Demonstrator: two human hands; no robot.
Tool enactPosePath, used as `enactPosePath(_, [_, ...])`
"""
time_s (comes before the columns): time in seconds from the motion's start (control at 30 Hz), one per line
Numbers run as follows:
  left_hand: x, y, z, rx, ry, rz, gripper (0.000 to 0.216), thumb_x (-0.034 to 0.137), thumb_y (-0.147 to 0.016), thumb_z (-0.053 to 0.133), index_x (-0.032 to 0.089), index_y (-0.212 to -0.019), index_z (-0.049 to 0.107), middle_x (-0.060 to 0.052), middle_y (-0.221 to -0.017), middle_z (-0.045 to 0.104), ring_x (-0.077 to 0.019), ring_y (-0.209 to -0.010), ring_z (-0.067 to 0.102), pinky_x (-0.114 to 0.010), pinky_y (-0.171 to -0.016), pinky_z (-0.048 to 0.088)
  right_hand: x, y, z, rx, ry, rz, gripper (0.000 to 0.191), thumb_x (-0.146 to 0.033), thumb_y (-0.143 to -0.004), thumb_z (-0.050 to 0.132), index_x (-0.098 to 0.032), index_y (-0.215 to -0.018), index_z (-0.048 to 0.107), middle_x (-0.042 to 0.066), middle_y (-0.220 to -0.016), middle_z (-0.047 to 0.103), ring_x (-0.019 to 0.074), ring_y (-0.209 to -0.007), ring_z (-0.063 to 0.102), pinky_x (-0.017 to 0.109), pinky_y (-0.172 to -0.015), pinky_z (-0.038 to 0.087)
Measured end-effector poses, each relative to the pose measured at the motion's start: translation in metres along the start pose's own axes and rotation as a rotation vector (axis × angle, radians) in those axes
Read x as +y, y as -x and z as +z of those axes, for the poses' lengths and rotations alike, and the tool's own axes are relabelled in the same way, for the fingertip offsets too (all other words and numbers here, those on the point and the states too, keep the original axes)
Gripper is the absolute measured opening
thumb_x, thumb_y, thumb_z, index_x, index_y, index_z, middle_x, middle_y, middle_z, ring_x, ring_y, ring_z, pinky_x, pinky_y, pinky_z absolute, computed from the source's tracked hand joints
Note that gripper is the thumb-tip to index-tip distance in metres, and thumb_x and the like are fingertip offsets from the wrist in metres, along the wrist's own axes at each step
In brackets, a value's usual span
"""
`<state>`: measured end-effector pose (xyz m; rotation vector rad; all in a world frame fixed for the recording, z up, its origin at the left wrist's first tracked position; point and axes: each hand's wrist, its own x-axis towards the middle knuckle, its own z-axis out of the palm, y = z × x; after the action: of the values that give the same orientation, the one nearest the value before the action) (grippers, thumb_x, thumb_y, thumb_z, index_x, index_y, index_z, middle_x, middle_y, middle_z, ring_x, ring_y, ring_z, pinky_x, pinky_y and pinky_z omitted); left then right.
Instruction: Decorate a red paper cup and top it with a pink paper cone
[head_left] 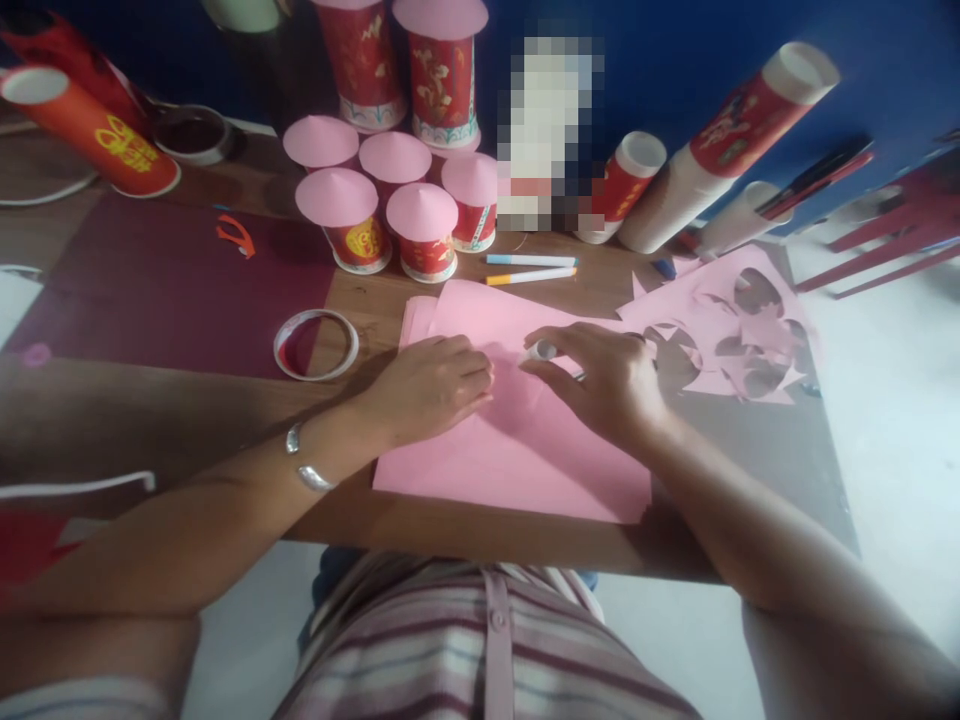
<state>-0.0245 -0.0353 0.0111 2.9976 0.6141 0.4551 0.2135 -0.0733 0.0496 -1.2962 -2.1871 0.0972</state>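
Note:
My left hand (442, 385) rests on a stack of pink paper (510, 470), fingers curled and pressed together at the tips. Whatever they may hold is hidden. Just to the right, my right hand (607, 380) grips a small white cylinder with a greyish round end (541, 350) between thumb and forefinger, low over the same paper. A thin dark edge shows beneath that hand, too small to name. Left of my left hand lies a white ring (280, 345), like a tape roll's core.
Behind the paper lie two markers (531, 268) and several red paper-cup towers with pink cone roofs (337, 198). Cut pink scraps (720, 300) lie right, near tall tubes (675, 190). A maroon sheet (165, 290) with orange scissors handles (236, 235) covers the left.

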Motion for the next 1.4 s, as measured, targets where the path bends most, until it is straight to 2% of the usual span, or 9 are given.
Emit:
enactPosePath(0.17, [0.0,0.0,0.0,0.029,-0.016,0.01,0.022,0.025,-0.103,0.054,0.014,-0.093,0.071,-0.008,-0.095,0.075,-0.0219,-0.093,0.067,-0.038,-0.081,0.053,0.003,-0.002,0.016,-0.085,-0.034,-0.007,0.024,-0.04,-0.1,0.062,-0.02,-0.095,0.074,0.006,-0.085,0.079,0.0195,-0.073,0.071,0.029,-0.067,0.05])
enactPosePath(0.3, [0.001,-0.001,-0.001,0.05,-0.013,0.021,0.022,0.023,-0.102,0.054,0.014,-0.091,0.071,-0.007,-0.092,0.075,-0.0217,-0.092,0.067,-0.037,-0.082,0.054,0.008,0.001,0.018,-0.101,-0.027,-0.033,0.022,-0.037,-0.1,0.062,-0.019,-0.095,0.073,0.007,-0.085,0.079,0.0193,-0.071,0.07,0.029,-0.066,0.049])
enactPosePath(0.67, [0.001,0.0,0.002,0.044,0.068,-0.03,0.015,0.02,-0.099,0.059,0.017,-0.095,0.072,-0.009,-0.093,0.075,-0.0219,-0.094,0.066,-0.039,-0.084,0.055,0.016,0.006,0.005,-0.068,0.042,-0.048,0.025,-0.043,-0.101,0.06,-0.022,-0.095,0.074,0.006,-0.086,0.081,0.0197,-0.073,0.074,0.029,-0.066,0.053])
enactPosePath(0.87, [0.001,0.0,0.002,0.036,0.05,-0.035,0.017,0.021,-0.1,0.055,0.017,-0.095,0.07,-0.008,-0.091,0.073,-0.0216,-0.093,0.065,-0.038,-0.082,0.053,0.019,0.008,-0.005,-0.019,0.116,-0.027,0.019,-0.038,-0.099,0.064,-0.022,-0.094,0.074,0.004,-0.084,0.08,0.0194,-0.071,0.074,0.029,-0.062,0.051])
enactPosePath(1.03, [0.001,0.001,0.002,0.018,0.049,-0.037,0.013,0.023,-0.1,0.058,0.017,-0.098,0.069,-0.008,-0.094,0.073,-0.0216,-0.095,0.065,-0.037,-0.084,0.053,0.011,0.004,-0.013,0.042,0.106,0.009,0.013,-0.034,-0.097,0.067,-0.024,-0.096,0.075,0.002,-0.083,0.08,0.0185,-0.07,0.074,0.028,-0.064,0.053])
enactPosePath(1.23, [0.001,0.0,0.0,0.023,0.005,-0.008,0.018,0.024,-0.101,0.056,0.015,-0.095,0.07,-0.009,-0.095,0.074,-0.0222,-0.095,0.066,-0.037,-0.083,0.054,0.003,0.0,0.006,-0.016,-0.01,-0.039,0.02,-0.037,-0.1,0.064,-0.02,-0.096,0.074,0.005,-0.087,0.08,0.02,-0.075,0.075,0.029,-0.067,0.053])
enactPosePath(1.4, [0.001,0.0,0.002,0.047,-0.011,0.015,0.021,0.021,-0.102,0.054,0.013,-0.091,0.07,-0.008,-0.094,0.075,-0.0216,-0.093,0.067,-0.037,-0.083,0.055,0.006,0.001,0.018,-0.046,-0.024,-0.062,0.019,-0.034,-0.1,0.063,-0.018,-0.095,0.073,0.007,-0.085,0.079,0.0194,-0.072,0.072,0.029,-0.065,0.049])
